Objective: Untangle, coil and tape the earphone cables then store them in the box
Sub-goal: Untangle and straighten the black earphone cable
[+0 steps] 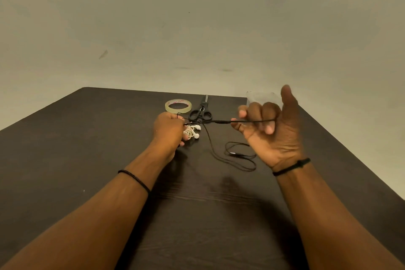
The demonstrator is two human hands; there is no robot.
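A black earphone cable (219, 121) is stretched taut between my two hands above the dark table. My left hand (168, 130) pinches one end of it together with a bunched white earphone cable (192, 132), whose white buds poke out to the right of the fingers. My right hand (271, 129) is raised palm-up, fingers curled around the black cable, thumb pointing up. The slack of the black cable (241, 155) lies in a loose loop on the table below my right hand. A clear plastic box (260, 96) stands at the far edge, partly hidden behind my right hand.
A roll of clear tape (178, 105) lies flat near the far edge of the dark table (87, 138). Black-handled scissors (201, 109) lie just right of it, blades pointing away. Behind the table is a plain pale wall.
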